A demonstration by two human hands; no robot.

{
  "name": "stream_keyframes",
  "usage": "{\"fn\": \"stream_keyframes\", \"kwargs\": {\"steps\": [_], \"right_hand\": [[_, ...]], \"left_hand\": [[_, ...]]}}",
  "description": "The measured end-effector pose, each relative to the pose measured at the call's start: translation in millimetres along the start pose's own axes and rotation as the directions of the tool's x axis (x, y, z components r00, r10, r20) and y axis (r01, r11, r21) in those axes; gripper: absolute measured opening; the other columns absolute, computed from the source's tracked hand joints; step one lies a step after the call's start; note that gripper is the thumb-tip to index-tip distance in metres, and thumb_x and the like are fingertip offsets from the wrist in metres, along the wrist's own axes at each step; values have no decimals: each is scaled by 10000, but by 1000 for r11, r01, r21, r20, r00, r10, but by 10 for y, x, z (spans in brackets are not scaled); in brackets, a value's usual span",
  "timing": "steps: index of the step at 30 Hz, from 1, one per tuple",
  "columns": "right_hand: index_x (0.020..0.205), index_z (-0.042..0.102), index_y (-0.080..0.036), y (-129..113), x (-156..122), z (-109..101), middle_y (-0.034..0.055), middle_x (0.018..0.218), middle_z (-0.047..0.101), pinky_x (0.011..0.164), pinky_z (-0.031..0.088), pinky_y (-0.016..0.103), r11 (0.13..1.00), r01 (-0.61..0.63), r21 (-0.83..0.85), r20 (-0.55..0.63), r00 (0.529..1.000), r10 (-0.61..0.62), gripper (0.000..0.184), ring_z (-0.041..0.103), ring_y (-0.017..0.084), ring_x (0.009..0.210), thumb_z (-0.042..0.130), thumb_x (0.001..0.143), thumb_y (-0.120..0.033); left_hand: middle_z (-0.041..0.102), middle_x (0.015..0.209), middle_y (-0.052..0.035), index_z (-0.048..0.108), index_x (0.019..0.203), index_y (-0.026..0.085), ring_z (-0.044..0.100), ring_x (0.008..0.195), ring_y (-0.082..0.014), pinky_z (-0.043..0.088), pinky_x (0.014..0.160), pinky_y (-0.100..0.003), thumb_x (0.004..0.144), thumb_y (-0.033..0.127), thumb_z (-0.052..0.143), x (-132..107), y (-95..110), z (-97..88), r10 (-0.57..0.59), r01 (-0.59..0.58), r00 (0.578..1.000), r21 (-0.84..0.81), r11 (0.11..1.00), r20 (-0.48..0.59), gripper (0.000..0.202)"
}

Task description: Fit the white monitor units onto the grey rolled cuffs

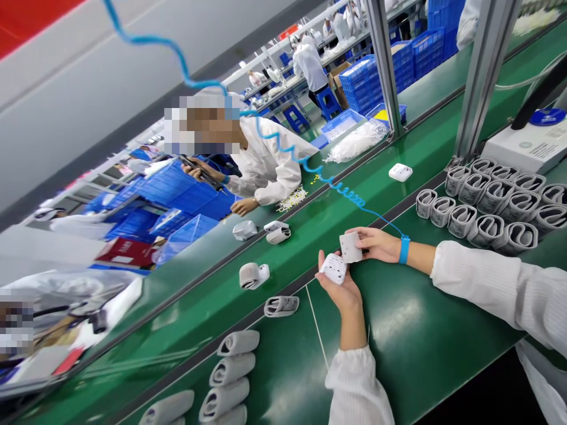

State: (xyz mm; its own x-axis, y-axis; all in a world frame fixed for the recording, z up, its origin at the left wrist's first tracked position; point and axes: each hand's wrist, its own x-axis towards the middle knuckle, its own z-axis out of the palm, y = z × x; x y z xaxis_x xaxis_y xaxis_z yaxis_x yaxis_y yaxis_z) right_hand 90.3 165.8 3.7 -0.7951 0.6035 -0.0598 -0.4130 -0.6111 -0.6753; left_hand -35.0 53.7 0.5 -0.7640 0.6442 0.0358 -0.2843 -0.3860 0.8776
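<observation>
My left hand [348, 298], palm up, cradles a white square plastic housing [333, 269] with rounded corners and small dark slots. Right beside it, my right hand [380, 244] grips a pale grey rolled cuff [350, 248] by its right side. The cuff's lower edge meets or overlaps the housing's upper right corner; whether the two are joined I cannot tell. A blue wrist strap [404, 249] with a coiled blue cord [305, 162] is on my right wrist. Another grey rolled cuff [282, 306] lies left of my hands.
Several rolled cuffs stand in rows at right [482, 203], others at lower left [230, 369]. On the green belt [310, 236] are a white housing [400, 172] and cuffs with housings [253, 275]. A metal post [485, 77] rises beyond. A co-worker [266, 159] sits opposite.
</observation>
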Motion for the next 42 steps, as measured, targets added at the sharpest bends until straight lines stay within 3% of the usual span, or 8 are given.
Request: {"fn": "stream_keyframes", "kwargs": {"steps": [6,11,15,23,29,32,36,42], "right_hand": [[1366,742,-245,29,-4,1,107,1399,752,941,658,397,992,6,-122,20,1000,-4,644,723,282,1247,1000,784,-335],[1373,763,-208,78,44,-42,123,1384,782,1135,592,464,979,72,-192,27,997,-68,667,727,283,1289,1016,770,-338],[1359,779,-191,88,62,-54,127,1380,793,1227,525,488,959,140,-245,53,990,-131,656,728,283,1311,1017,766,-340],[1363,765,-180,83,55,-72,124,1281,813,1053,626,426,951,109,-289,35,994,-104,658,763,267,1185,1003,776,-363],[1345,756,-175,93,46,-67,101,1221,815,1069,617,418,931,127,-342,43,992,-119,634,765,254,1159,991,778,-336],[1340,739,-181,95,28,-38,90,1212,807,1045,626,407,900,155,-407,46,988,-150,634,770,243,1122,990,778,-335],[1294,736,-180,100,7,17,84,1204,796,1007,628,398,833,217,-509,67,975,-212,574,763,240,1097,972,799,-349],[1301,734,-176,153,-8,63,94,1194,803,1056,610,445,770,280,-573,80,954,-288,568,765,260,1112,959,811,-354]], "left_hand": [[767,1387,-168,565,1644,208,741,1299,-304,567,1125,-420,1030,831,495,-30,-9,17,12,-13,1000,41,999,23,878],[682,1558,-193,538,1671,185,688,1413,-327,525,1206,-422,1014,821,544,-40,-37,-12,50,-61,994,121,991,95,915],[671,1577,-198,520,1685,172,667,1449,-338,498,1245,-438,1015,822,541,-43,-59,-37,48,-68,991,156,985,127,934],[654,1598,-199,537,1677,181,600,1526,-336,442,1299,-447,1009,883,461,-46,-71,-34,17,-38,992,171,984,124,972],[630,1624,-195,543,1667,163,606,1516,-329,420,1309,-435,1023,887,412,-48,-93,-65,42,-66,992,210,975,119,978],[658,1595,-184,490,1704,171,588,1535,-317,414,1311,-430,1049,865,378,-44,-115,-92,47,-81,990,265,961,132,961],[723,1504,-196,404,1748,156,669,1449,-321,475,1262,-443,1047,874,348,-33,-121,-118,35,-73,991,298,952,131,1005],[694,1542,-211,293,1789,157,690,1425,-331,520,1222,-448,1058,865,322,-74,-85,-118,83,-145,980,355,924,183,1018]]}}
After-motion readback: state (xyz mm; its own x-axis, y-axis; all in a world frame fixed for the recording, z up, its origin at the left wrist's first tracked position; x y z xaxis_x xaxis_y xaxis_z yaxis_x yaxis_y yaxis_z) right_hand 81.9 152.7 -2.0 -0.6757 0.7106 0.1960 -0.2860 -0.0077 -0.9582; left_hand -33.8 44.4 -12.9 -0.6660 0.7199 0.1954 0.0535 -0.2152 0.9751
